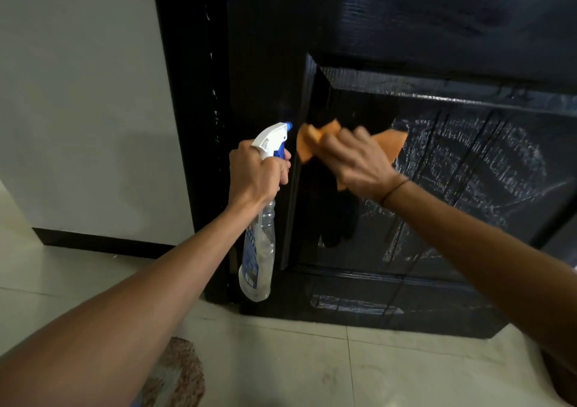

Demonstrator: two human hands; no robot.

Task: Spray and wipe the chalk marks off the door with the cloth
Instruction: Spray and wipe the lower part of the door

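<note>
A person's left hand (254, 177) gripped the neck of a clear plastic spray bottle (258, 247), fingers curled round it below the white trigger head. The bottle hung upright, its long axis vertical, and its blue nozzle (288, 126) pointed at the door. Its blue label was too blurred to read. The right hand (359, 163) pressed an orange cloth (307, 141) flat against the door's recessed panel, fingers spread and nearly straight over the crumpled fabric. A thin dark band circled that wrist. The black door (406, 25) had a glossy wood-grain surface. White chalk marks (474, 169) smeared the panel to the right of the cloth; the area beside and below the cloth was dark. Pale floor tiles (296, 369) lay below, with a woven mat (181, 372) near the left arm.
</note>
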